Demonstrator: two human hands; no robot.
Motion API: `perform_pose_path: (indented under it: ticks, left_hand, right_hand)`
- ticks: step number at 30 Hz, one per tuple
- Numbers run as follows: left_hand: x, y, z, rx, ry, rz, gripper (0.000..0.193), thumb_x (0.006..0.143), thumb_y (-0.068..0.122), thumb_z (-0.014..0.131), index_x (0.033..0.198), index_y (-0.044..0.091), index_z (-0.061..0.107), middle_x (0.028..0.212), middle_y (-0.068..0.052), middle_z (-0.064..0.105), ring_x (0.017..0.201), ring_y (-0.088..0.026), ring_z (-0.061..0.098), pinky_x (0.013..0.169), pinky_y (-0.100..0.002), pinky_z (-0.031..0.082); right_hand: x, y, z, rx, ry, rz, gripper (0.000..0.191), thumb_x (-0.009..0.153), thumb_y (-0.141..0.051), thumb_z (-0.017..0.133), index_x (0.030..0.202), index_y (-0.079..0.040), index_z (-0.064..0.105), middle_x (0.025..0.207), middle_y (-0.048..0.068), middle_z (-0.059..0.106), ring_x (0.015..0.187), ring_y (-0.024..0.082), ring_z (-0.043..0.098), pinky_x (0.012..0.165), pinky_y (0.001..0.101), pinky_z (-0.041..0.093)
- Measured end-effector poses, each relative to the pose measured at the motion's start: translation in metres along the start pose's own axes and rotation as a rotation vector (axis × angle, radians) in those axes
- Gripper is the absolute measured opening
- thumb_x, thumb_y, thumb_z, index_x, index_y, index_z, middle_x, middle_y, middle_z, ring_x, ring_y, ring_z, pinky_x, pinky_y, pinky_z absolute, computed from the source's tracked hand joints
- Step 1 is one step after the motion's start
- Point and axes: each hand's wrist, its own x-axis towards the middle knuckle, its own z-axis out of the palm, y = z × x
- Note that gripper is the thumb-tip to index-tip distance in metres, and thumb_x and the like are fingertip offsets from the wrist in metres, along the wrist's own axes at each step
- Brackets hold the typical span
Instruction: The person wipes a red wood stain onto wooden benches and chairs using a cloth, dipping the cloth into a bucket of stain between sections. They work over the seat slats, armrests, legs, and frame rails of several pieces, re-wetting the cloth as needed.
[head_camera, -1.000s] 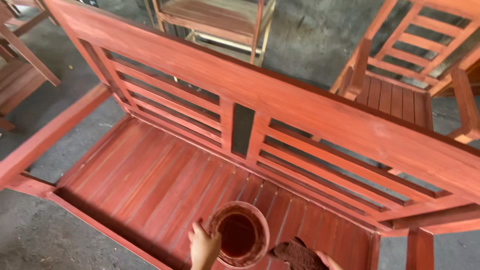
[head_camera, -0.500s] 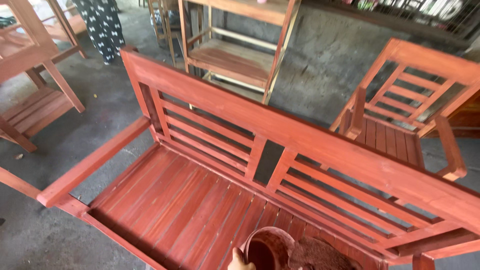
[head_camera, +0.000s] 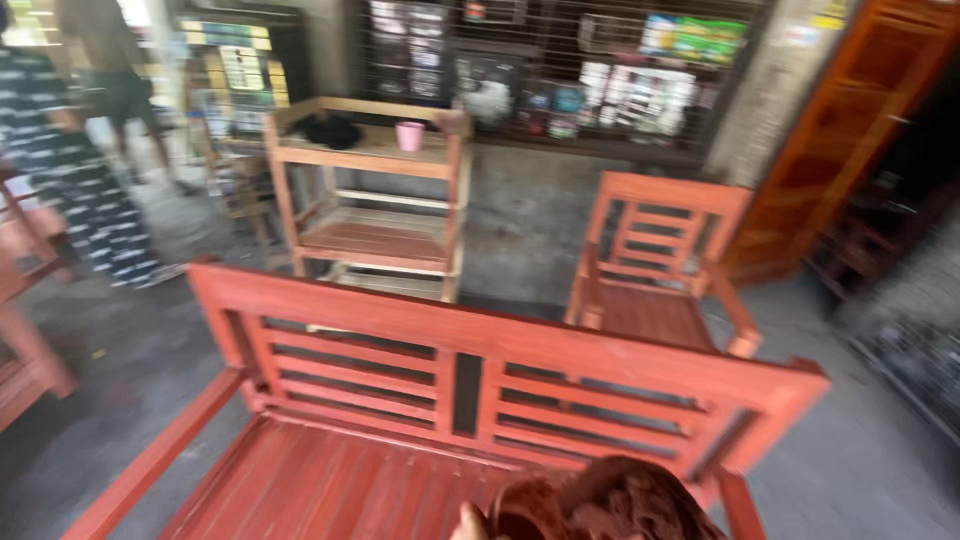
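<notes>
A long red-stained wooden bench (head_camera: 500, 345) with a slatted back fills the foreground. At the bottom edge only a sliver of my left hand (head_camera: 467, 522) shows, against the rim of a round dark tin (head_camera: 508, 520). A bunched brown rag (head_camera: 610, 498), stained red, sits just right of the tin and overlaps it. My right hand is hidden under the rag or lies below the frame. The view is blurred.
A red armchair (head_camera: 655, 310) stands behind the bench on the right. An unstained wooden shelf unit (head_camera: 375, 150) carrying a pink cup (head_camera: 409, 135) stands behind it on the left. A person in patterned clothes (head_camera: 70, 170) stands far left. A tall brown cabinet (head_camera: 830, 130) is at right.
The view has tilted up from the bench seat to the room behind. The tin, rag and my left hand have slid to the bottom edge, and my right hand has dropped out of sight.
</notes>
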Motion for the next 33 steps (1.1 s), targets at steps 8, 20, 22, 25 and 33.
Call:
perform_pose_path:
  ticks: [8,20,22,25,33]
  left_hand:
    - [-0.054,0.054,0.022,-0.265,-0.228,0.048,0.049,0.068,0.001,0.073,0.11,0.0,0.05,0.095,-0.023,0.074,0.09,-0.033,0.08,0.084,-0.04,0.062]
    - [-0.212,0.165,0.19,-0.328,-0.248,0.229,0.037,0.07,0.005,0.073,0.099,-0.002,0.051,0.09,-0.021,0.068,0.082,-0.031,0.074,0.073,-0.041,0.06]
    - [-0.233,0.176,0.23,-0.325,-0.228,0.207,0.038,0.069,0.006,0.073,0.099,-0.001,0.052,0.089,-0.02,0.07,0.082,-0.03,0.074,0.074,-0.039,0.059]
    - [-0.26,0.189,0.284,-0.297,-0.208,0.138,0.039,0.07,0.007,0.073,0.101,0.0,0.051,0.09,-0.018,0.068,0.082,-0.03,0.073,0.074,-0.042,0.061]
    - [-0.319,0.232,0.364,-0.327,-0.246,0.121,0.039,0.071,0.006,0.073,0.105,0.001,0.053,0.095,-0.019,0.069,0.082,-0.028,0.073,0.067,-0.039,0.061]
  right_hand:
    - [-0.058,-0.074,-0.049,0.317,0.106,-0.153,0.073,0.09,-0.061,0.044,0.148,-0.016,0.049,0.149,0.014,0.051,0.137,0.041,0.047,0.106,0.0637,0.039]
    - [-0.048,-0.251,-0.289,0.429,-0.02,-0.461,0.073,0.093,-0.058,0.049,0.147,-0.01,0.05,0.15,0.019,0.052,0.136,0.046,0.046,0.106,0.0678,0.038]
    - [-0.041,-0.288,-0.333,0.359,0.004,-0.49,0.071,0.093,-0.056,0.049,0.147,-0.01,0.05,0.149,0.018,0.053,0.135,0.044,0.048,0.105,0.0665,0.039]
    - [-0.03,-0.332,-0.392,0.237,0.063,-0.477,0.067,0.095,-0.053,0.048,0.146,-0.01,0.051,0.148,0.015,0.054,0.134,0.041,0.05,0.103,0.0644,0.039]
    - [0.033,-0.366,-0.455,0.364,-0.001,-0.521,0.065,0.101,-0.058,0.048,0.144,-0.01,0.055,0.148,0.011,0.056,0.133,0.037,0.055,0.107,0.0617,0.04]
